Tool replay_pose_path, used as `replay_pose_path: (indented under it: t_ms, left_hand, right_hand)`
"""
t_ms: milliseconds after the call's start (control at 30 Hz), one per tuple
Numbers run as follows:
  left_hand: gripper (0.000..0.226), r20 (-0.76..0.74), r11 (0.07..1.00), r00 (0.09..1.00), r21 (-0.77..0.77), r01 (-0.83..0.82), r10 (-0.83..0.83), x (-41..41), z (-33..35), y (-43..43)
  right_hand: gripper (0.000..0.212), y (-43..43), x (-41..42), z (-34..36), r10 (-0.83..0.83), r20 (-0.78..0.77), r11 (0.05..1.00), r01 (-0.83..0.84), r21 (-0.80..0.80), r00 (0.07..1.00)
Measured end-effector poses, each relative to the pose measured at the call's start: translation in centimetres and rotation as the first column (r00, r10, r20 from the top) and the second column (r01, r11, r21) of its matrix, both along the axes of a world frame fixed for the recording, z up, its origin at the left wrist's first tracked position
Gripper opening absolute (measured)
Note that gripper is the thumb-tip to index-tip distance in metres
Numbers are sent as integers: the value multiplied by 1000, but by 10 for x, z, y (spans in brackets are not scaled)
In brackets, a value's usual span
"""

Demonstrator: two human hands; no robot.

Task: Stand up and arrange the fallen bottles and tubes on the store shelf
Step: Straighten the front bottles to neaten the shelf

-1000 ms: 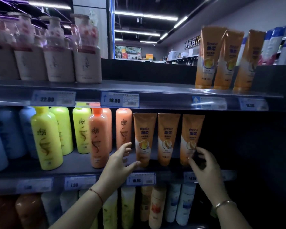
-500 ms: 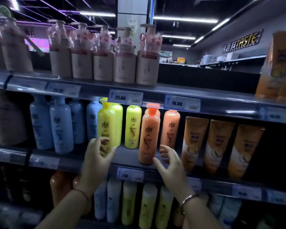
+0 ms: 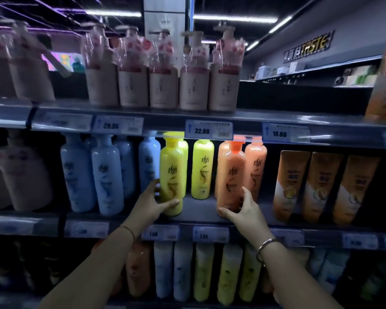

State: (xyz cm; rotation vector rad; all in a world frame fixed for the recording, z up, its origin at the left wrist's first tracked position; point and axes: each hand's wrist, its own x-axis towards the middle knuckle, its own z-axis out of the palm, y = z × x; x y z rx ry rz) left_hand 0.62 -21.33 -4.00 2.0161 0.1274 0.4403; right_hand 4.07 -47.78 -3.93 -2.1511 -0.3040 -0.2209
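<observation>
On the middle shelf (image 3: 201, 211) of a dim store aisle, a yellow bottle (image 3: 171, 175) is gripped low by the left hand (image 3: 151, 204), an orange bottle (image 3: 230, 177) by the right hand (image 3: 243, 208). Fingers are wrapped around both bases. Each should be slid back squarely, label forward, kept upright.

middle shelf: three yellow bottles (image 3: 171, 175), three orange bottles (image 3: 231, 177), three orange tubes (image 3: 291, 186).
</observation>
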Motion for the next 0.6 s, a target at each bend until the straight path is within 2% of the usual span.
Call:
replay_pose_path:
  t_ms: [100, 167, 333, 600]
  left_hand:
    - [91, -70, 984, 985, 67, 164, -160, 6, -2, 19]
    - [83, -63, 975, 979, 102, 199, -193, 8, -3, 27]
    - [62, -16, 958, 963, 107, 267, -267, 9, 1, 23]
    - [65, 18, 957, 966, 141, 254, -259, 12, -5, 20]
  right_hand:
    - [97, 6, -2, -1, -86, -3, 995, 86, -49, 996]
    - [97, 8, -4, 2, -125, -13, 989, 124, -75, 992]
    - [93, 9, -9, 6, -163, -18, 983, 161, -83, 986]
    - [93, 9, -6, 5, -161, -1, 981, 160, -105, 987]
